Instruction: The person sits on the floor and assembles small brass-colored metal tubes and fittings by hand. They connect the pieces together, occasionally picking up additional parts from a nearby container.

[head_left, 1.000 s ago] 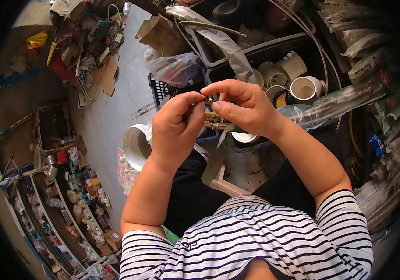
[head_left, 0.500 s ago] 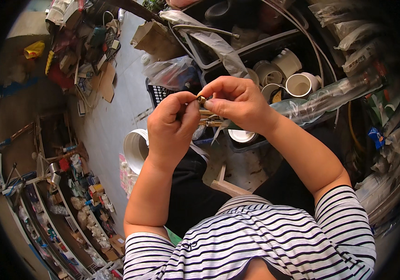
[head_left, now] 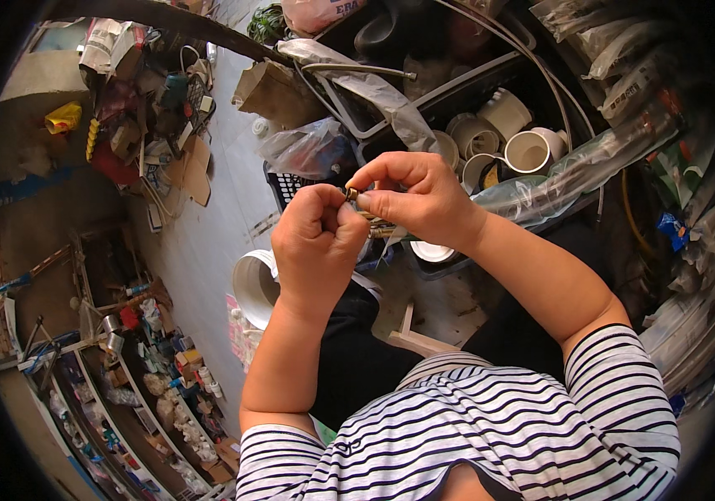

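Between both grips, a small brass fitting (head_left: pixel 351 194) is pinched by left hand (head_left: pixel 317 242) and right hand (head_left: pixel 414 200), likely mid-assembly; next move needs steady fingertip twisting.

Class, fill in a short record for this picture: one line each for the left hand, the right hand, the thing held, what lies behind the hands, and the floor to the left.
Left hand: left hand, closed, fingertips pinching the small fitting
Right hand: right hand, thumb and forefinger gripping the same piece from the other side
Thing held: small brass-coloured fitting, mostly hidden by the fingers
Behind the hands: dark crate holding white pipe fittings, and a clear plastic bag
Floor to the left: white pipe section on grey floor
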